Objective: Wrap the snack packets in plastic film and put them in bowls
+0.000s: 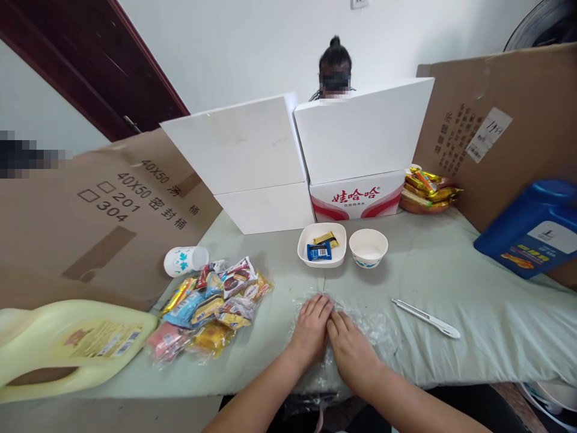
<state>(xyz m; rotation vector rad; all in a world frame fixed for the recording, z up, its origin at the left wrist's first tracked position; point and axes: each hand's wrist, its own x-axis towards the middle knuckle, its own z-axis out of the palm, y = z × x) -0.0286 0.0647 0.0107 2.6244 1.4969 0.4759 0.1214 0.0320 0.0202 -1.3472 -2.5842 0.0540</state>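
Side by side at the table's front, my left hand and my right hand rest palm down on a crumpled sheet of clear plastic. The fingers of both lie flat, with the index sides touching. Beyond them stands a squarish white bowl holding a blue snack packet and a gold one. To its right is a round paper bowl with a teal print. A white, slim cutter-like tool lies to the right of my hands.
Wrapped snacks are heaped at left beside a tipped paper cup and a yellow jug. White boxes form a barrier at the back, with a person behind. A blue bottle and a snack basket are at right.
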